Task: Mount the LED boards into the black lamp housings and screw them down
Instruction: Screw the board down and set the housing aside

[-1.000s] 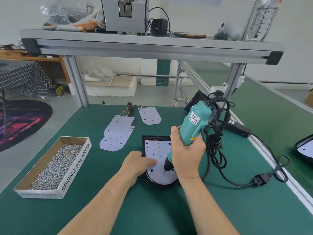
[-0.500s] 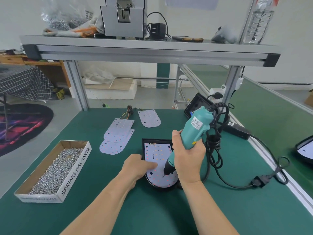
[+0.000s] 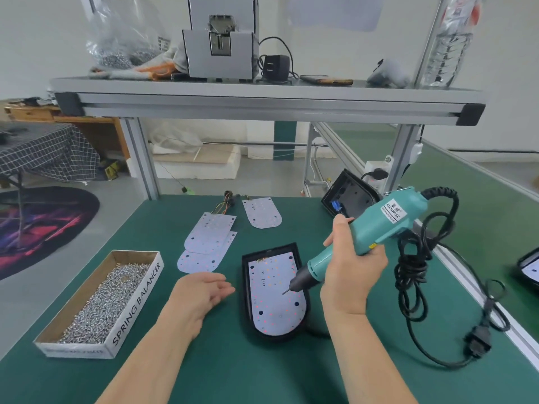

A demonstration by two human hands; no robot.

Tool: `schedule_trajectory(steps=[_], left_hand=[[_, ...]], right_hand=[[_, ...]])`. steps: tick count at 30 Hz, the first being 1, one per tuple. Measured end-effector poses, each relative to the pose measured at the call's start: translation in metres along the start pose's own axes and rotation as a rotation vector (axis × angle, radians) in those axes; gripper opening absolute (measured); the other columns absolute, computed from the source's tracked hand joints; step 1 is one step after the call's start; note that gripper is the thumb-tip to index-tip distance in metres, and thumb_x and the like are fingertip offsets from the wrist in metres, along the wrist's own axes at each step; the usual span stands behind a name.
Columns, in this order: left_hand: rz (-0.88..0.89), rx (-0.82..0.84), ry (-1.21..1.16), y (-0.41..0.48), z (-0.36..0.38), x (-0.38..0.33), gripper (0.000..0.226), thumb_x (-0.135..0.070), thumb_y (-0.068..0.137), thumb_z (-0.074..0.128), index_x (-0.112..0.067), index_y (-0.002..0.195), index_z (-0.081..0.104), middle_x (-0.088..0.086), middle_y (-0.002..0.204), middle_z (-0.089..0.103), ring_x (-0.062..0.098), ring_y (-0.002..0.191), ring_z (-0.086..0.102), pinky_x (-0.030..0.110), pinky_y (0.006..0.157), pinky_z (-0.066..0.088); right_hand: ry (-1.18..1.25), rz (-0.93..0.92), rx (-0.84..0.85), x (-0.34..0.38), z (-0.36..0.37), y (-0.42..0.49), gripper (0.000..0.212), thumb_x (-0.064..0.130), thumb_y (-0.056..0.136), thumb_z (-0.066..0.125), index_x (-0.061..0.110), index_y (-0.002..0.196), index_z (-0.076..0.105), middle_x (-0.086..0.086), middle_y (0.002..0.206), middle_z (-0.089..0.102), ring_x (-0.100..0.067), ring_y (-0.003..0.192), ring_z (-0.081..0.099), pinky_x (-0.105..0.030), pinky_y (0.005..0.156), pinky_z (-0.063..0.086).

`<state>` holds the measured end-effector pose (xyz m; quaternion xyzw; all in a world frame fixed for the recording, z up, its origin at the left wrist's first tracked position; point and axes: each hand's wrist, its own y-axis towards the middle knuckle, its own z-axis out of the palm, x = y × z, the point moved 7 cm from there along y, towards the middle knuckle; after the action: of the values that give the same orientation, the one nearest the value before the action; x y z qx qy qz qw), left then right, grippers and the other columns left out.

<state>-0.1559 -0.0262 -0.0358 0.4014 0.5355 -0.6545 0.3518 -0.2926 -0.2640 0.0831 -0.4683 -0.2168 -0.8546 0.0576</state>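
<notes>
Head view.

- Black rounded plastic lamp housing [image 3: 246, 301]: lies flat on the green bench mat [image 3: 233, 368], with the white dotted LED board [image 3: 274, 304] seated inside.
- Right hand [image 3: 353, 275]: fingers wrapped round the teal corded electric screwdriver [image 3: 379, 225], its bit tilted down over the board's middle.
- Left hand [image 3: 201, 290]: relaxed, fingers nearly straight, holding nothing, just beside the housing at 9 o'clock.
- Cardboard tray of silver screws [image 3: 137, 304]: farther out at 9 o'clock.
- Spare white LED boards [image 3: 210, 237]: at 11 o'clock.

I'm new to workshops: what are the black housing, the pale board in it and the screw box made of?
Lamp housing: likely moulded plastic, matte black, rounded rim. LED board: thin, flat, white-coated sheet; whether metal or laminate is unclear. Box: cardboard, brown inside, printed white outside. Screws: shiny silver, probably steel.
</notes>
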Motion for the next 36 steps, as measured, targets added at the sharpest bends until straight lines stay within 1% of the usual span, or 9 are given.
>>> schedule_trajectory(steps=[4, 8, 10, 14, 17, 22, 27, 31, 36], left_hand=[[-0.055, 0.146, -0.286, -0.008, 0.013, 0.004, 0.009, 0.009, 0.093, 0.057, 0.015, 0.096, 0.064, 0.021, 0.081, 0.075, 0.021, 0.07, 0.075, 0.017, 0.056, 0.057], [-0.076, 0.204, -0.345, -0.012, 0.031, 0.002, 0.008, 0.0, 0.084, 0.07, 0.005, 0.077, 0.072, 0.01, 0.07, 0.07, 0.011, 0.057, 0.069, 0.012, 0.047, 0.052], [-0.108, 0.239, -0.4, -0.013, 0.038, 0.002, 0.016, 0.004, 0.084, 0.067, 0.005, 0.072, 0.077, 0.012, 0.074, 0.072, 0.012, 0.058, 0.07, 0.013, 0.048, 0.053], [-0.207, 0.357, -0.5, -0.018, 0.048, 0.004, 0.019, 0.013, 0.084, 0.057, 0.013, 0.087, 0.075, 0.023, 0.096, 0.074, 0.02, 0.074, 0.075, 0.017, 0.056, 0.058], [-0.232, 0.411, -0.511, -0.02, 0.05, 0.004, 0.023, 0.012, 0.07, 0.061, 0.013, 0.088, 0.075, 0.025, 0.093, 0.073, 0.023, 0.074, 0.075, 0.02, 0.055, 0.058], [-0.212, 0.409, -0.47, -0.02, 0.049, 0.003, 0.023, 0.001, 0.066, 0.072, 0.007, 0.089, 0.073, 0.017, 0.078, 0.066, 0.017, 0.058, 0.065, 0.018, 0.049, 0.055], [-0.22, 0.434, -0.438, -0.019, 0.049, 0.002, 0.033, -0.007, 0.059, 0.081, 0.004, 0.091, 0.078, 0.011, 0.075, 0.064, 0.011, 0.055, 0.06, 0.014, 0.046, 0.051], [-0.195, 0.507, -0.433, -0.019, 0.051, -0.001, 0.035, 0.0, 0.067, 0.074, 0.008, 0.1, 0.075, 0.013, 0.08, 0.065, 0.013, 0.061, 0.062, 0.016, 0.051, 0.053], [-0.154, 0.548, -0.424, -0.018, 0.052, -0.005, 0.028, 0.006, 0.071, 0.069, 0.007, 0.098, 0.075, 0.016, 0.081, 0.064, 0.016, 0.061, 0.061, 0.018, 0.051, 0.053]], right_hand=[[0.098, 0.11, -0.053, -0.009, 0.009, 0.0, 0.02, 0.028, 0.081, 0.072, 0.018, 0.073, 0.055, 0.006, 0.054, 0.055, -0.011, 0.053, 0.051, -0.023, 0.055, 0.045], [0.147, 0.164, -0.069, -0.01, 0.024, 0.0, 0.019, 0.028, 0.079, 0.072, 0.019, 0.074, 0.057, 0.003, 0.056, 0.055, -0.013, 0.054, 0.05, -0.029, 0.059, 0.043], [0.154, 0.172, -0.06, -0.01, 0.032, 0.002, 0.017, 0.027, 0.08, 0.073, 0.023, 0.072, 0.058, 0.001, 0.057, 0.055, -0.014, 0.056, 0.05, -0.033, 0.062, 0.043], [0.162, 0.172, -0.046, -0.009, 0.043, 0.003, 0.021, 0.026, 0.08, 0.073, 0.027, 0.064, 0.059, 0.0, 0.056, 0.055, -0.015, 0.055, 0.049, -0.032, 0.062, 0.042], [0.156, 0.181, -0.038, -0.013, 0.046, 0.003, 0.022, 0.028, 0.079, 0.073, 0.029, 0.06, 0.062, 0.001, 0.056, 0.055, -0.015, 0.055, 0.049, -0.031, 0.061, 0.041], [0.157, 0.208, -0.046, -0.016, 0.047, 0.002, 0.021, 0.029, 0.077, 0.073, 0.032, 0.059, 0.063, 0.0, 0.056, 0.054, -0.016, 0.056, 0.047, -0.032, 0.063, 0.04], [0.159, 0.222, -0.053, -0.018, 0.05, 0.001, 0.02, 0.029, 0.077, 0.073, 0.034, 0.059, 0.064, 0.0, 0.057, 0.054, -0.016, 0.056, 0.048, -0.034, 0.064, 0.041], [0.149, 0.217, -0.044, -0.018, 0.052, 0.002, 0.022, 0.03, 0.077, 0.072, 0.035, 0.057, 0.064, 0.001, 0.056, 0.054, -0.016, 0.056, 0.048, -0.033, 0.064, 0.041], [0.149, 0.235, -0.048, -0.021, 0.053, 0.001, 0.023, 0.029, 0.077, 0.073, 0.034, 0.057, 0.063, -0.001, 0.056, 0.054, -0.016, 0.055, 0.047, -0.033, 0.063, 0.039]])
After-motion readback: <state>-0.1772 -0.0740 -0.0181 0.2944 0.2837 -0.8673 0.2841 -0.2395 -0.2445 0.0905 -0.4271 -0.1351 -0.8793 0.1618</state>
